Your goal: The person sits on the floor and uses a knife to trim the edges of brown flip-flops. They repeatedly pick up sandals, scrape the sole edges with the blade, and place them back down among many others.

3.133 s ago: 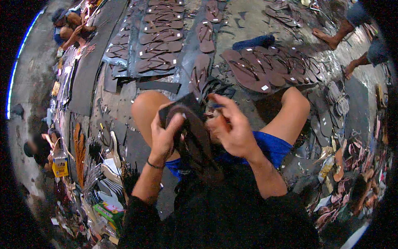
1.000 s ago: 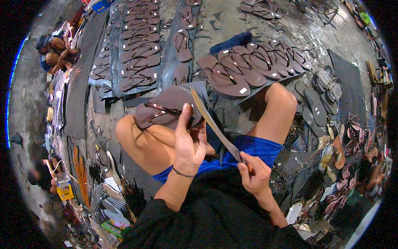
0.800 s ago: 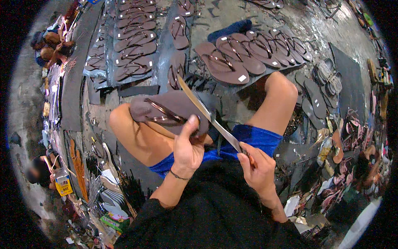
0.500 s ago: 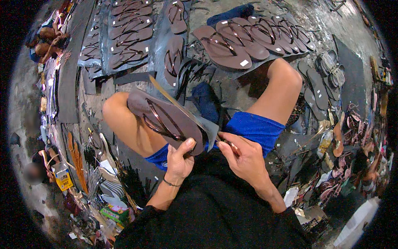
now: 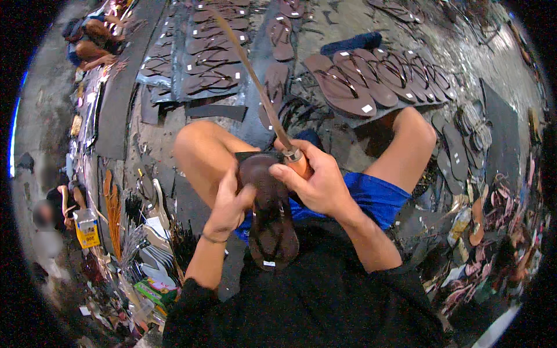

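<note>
Between my hands a dark brown flip-flop (image 5: pixel 274 232) lies lengthwise in front of my black shirt, its end with a small white label toward me. My left hand (image 5: pixel 227 203) grips its far end from the left side, with the thumb on top, slightly blurred. A long, narrow knife (image 5: pixel 255 80) points away and up to the left; my right hand (image 5: pixel 325 182) is closed round its orange-brown handle. The right thumb is close to the flip-flop's far right edge. A piece of dark sheet (image 5: pixel 246 155) shows behind that far end, partly hidden by the hands.
Rows of brown flip-flops (image 5: pixel 214 61) lie on grey sheets at the far left, and another row (image 5: pixel 339 87) at the far right. A dark blue bundle (image 5: pixel 351 43) lies behind them. Scraps and straps (image 5: pixel 481 243) clutter the right. Another person (image 5: pixel 93 43) sits at the far left.
The flip-flop has turned, with its labelled end now toward me. The knife has swung up and now points away. My right hand has moved to the flip-flop's far end. The view has shifted.
</note>
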A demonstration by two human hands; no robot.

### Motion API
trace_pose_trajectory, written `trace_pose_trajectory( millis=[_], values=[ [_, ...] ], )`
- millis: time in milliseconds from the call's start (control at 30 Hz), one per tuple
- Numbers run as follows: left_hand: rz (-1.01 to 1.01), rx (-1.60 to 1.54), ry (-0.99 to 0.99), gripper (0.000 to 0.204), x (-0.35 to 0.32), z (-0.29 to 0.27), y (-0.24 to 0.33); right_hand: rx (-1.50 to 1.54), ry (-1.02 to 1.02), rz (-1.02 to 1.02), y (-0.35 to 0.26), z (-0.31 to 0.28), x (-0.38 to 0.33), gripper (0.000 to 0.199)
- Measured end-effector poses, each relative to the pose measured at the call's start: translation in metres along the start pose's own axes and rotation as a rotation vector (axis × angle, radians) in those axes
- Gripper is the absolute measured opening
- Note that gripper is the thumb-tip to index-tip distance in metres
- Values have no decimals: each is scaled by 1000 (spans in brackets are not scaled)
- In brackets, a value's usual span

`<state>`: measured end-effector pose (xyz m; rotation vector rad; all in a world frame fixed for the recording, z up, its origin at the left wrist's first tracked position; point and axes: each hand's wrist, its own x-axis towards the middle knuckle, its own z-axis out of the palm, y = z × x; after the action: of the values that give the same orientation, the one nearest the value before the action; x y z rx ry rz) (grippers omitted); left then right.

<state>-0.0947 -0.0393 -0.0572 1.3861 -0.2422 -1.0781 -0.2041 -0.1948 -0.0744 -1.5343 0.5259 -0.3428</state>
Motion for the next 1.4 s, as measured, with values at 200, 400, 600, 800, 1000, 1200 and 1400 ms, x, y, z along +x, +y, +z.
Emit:
trace_pose_trajectory(
  millis=[200, 400, 600, 800, 1000, 1200, 1400],
  values=[
    [107, -19, 231, 32, 9, -14, 48, -329, 195, -216, 1, -36, -70, 26],
    [100, 26, 189, 35, -16, -10, 41, -439, -3, -189, 24, -43, -112, 32],
    [119, 30, 64, 35, -22, -11, 41, -621, -70, -225, -25, -72, -89, 35],
    [9, 14, -20, 34, -22, -2, 41, -686, -172, -162, -81, -91, -62, 29],
    [33, 60, -167, 33, -20, 19, 48, -655, -293, -112, -116, -89, -30, 26],
    [37, 123, -244, 33, -20, 37, 52, -578, -563, 39, -131, -83, 14, 27],
    [42, 559, -429, 39, -4, 31, 94, -146, -620, 15, -112, -75, 26, 39]
  ],
)
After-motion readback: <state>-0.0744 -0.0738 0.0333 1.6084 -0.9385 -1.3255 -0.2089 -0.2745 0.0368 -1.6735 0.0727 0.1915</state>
